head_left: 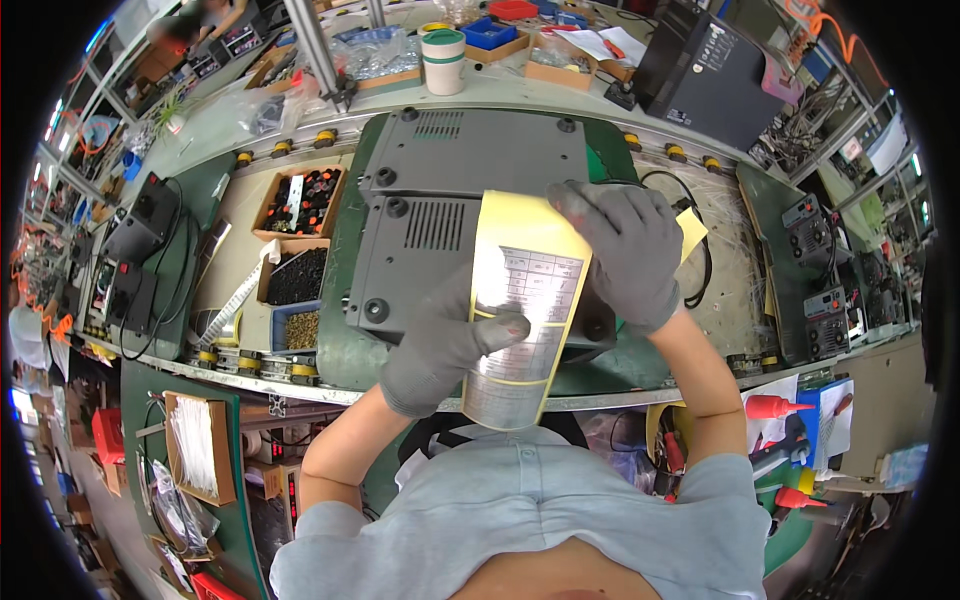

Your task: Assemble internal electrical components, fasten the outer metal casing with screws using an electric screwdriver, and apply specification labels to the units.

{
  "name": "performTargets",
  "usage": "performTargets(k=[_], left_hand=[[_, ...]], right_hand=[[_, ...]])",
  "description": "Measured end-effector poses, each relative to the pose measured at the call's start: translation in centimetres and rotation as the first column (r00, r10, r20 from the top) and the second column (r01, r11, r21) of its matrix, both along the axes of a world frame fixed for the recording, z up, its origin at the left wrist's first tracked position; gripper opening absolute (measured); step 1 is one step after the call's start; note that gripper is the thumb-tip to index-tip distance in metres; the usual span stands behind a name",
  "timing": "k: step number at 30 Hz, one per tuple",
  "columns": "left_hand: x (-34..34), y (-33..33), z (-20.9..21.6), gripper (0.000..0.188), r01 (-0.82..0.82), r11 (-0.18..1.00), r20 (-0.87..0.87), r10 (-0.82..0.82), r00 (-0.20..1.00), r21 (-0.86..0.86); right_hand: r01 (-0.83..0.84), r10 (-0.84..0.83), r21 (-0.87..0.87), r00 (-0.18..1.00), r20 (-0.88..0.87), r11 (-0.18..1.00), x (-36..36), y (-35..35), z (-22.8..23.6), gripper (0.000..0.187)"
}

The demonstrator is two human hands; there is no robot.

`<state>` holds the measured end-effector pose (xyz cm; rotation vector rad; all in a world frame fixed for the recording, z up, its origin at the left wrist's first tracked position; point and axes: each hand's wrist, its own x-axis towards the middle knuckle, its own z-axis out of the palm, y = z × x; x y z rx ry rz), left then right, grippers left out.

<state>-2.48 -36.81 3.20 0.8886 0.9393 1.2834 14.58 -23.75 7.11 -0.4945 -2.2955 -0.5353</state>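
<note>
A strip of silver printed labels on yellow backing (pixel 530 345) hangs in front of me, curling at its lower end. My left hand (pixel 440 355), in a grey glove, grips its left edge with the thumb on top; the fingers behind are hidden. My gloved right hand (pixel 635 250) is closed at its upper right corner. A yellow piece (pixel 691 235) sticks out past that hand; whether it joins the strip I cannot tell. Beneath lie two dark grey metal housings with vent slots and round feet, the nearer housing (pixel 425 270) partly covered by the strip and the farther housing (pixel 480 160) behind it.
The housings rest on a green board (pixel 345 215) on the roller line. Left of it stand a box of black and orange parts (pixel 300 200), a box of black screws (pixel 297 277) and a blue bin (pixel 297 328). A cup (pixel 443 62) and a black computer case (pixel 710 80) stand behind.
</note>
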Motion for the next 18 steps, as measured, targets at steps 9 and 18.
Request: performTargets(k=[9, 18], left_hand=[[-2.0, -1.6, 0.3, 0.033, -0.18, 0.867, -0.452, 0.407, 0.794, 0.464], [-3.0, -2.1, -0.1, 0.043, 0.015, 0.998, 0.006, -0.015, 1.0, 0.064]], right_hand=[[-0.292, 0.253, -0.455, 0.956, -0.147, 0.841, -1.9, -1.7, 0.3, 0.018], [0.051, -0.045, -0.203, 0.998, 0.036, 0.978, -2.1, -1.5, 1.0, 0.026]])
